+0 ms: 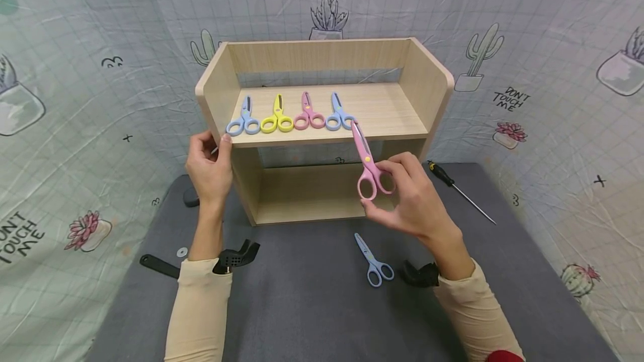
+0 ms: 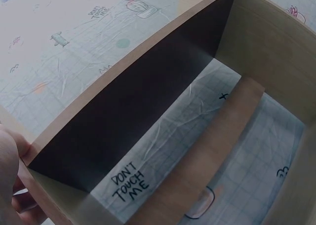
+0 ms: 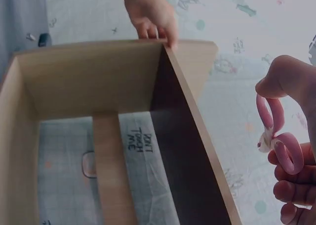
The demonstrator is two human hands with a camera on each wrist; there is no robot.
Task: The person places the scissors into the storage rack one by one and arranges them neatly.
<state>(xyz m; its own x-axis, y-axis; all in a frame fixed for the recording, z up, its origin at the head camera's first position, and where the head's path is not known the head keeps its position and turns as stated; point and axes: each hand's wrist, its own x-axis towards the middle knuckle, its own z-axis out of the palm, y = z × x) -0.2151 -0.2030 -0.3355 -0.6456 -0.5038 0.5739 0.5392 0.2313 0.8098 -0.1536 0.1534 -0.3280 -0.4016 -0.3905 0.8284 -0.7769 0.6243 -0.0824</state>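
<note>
My right hand (image 1: 415, 197) holds pink scissors (image 1: 368, 161) by their handle loops, blades pointing up in front of the shelf board's edge. In the right wrist view, the thumb and fingers pinch the pink loops (image 3: 289, 153). With my left hand (image 1: 208, 166) I grip the light wooden shelf unit (image 1: 322, 55) at its left front edge, thumb at the front. Along the upper board stand, left to right, blue scissors (image 1: 244, 123), yellow scissors (image 1: 277, 122), pink-red scissors (image 1: 308, 119) and another blue pair (image 1: 338, 119).
Blue scissors (image 1: 373, 266) lie on the dark grey table (image 1: 302, 306) before the unit. To the right is a screwdriver (image 1: 458, 187). At the left lie a black handle (image 1: 159, 265) and a small round washer-like piece (image 1: 182, 252). Patterned cloth (image 1: 126, 27) hangs behind.
</note>
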